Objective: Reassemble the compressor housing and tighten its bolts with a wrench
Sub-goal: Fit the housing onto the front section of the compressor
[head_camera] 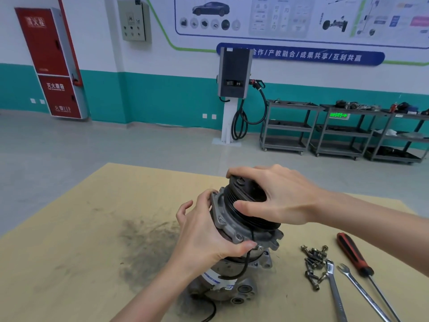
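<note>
A grey metal compressor (232,282) stands upright on the tan table (81,240). Its front housing cover (228,223), with a black ribbed pulley (246,198) on top, sits tilted on the body. My left hand (204,233) grips the cover's flange from the left, thumb at its lower edge. My right hand (276,194) grips the pulley from above and the right. A black cable (243,266) hangs down the body. Several loose bolts (313,261) lie to the right, with two wrenches (336,293) beside them.
A red-and-black handled screwdriver (355,256) lies right of the wrenches. A dark dusty smear (144,242) covers the table left of the compressor. Beyond the table are bare floor, a wall charger (234,73) and grey shelf carts (343,131).
</note>
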`<state>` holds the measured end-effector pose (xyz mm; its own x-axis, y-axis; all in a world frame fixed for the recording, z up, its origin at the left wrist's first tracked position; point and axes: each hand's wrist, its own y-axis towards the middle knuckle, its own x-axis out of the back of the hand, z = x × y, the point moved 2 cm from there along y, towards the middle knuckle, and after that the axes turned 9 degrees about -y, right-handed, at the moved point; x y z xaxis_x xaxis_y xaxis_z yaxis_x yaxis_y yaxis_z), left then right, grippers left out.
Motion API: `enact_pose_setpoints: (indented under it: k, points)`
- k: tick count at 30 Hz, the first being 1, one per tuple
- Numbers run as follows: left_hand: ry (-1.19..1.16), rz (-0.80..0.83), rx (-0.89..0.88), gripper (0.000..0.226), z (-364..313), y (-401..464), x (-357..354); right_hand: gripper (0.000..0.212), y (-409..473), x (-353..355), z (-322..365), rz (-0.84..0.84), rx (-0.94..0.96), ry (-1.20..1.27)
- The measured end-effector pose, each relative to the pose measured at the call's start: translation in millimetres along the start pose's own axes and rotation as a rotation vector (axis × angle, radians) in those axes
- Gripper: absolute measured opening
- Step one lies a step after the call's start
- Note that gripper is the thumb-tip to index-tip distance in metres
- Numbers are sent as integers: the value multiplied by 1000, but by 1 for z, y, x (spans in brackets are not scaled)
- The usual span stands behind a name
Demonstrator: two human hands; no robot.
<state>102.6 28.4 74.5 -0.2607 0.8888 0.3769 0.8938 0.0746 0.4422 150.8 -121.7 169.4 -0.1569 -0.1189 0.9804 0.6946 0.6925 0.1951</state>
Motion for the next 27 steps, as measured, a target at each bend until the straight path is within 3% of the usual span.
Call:
enact_pose_setpoints:
  k: [8, 11, 13, 19, 22, 27]
  points:
    - [129, 200, 81, 84, 13, -6, 7, 68, 2, -16, 9, 36, -7, -65]
    - [285, 270, 150, 136, 18, -11, 20, 68, 6, -27, 12, 43, -3, -110]
    - [364, 299, 112, 145, 16, -11, 37, 69, 10, -29, 14, 35, -11, -119]
    - [44, 107, 113, 122, 21, 1, 87, 67, 11, -29, 15, 46, -70, -128]
    - [-128, 240, 135, 98, 35, 1, 81, 68, 9, -29, 21, 60, -81, -146]
    - [-207, 446, 168, 92, 58, 1, 53, 77, 5, -31, 22, 91, -143, -161]
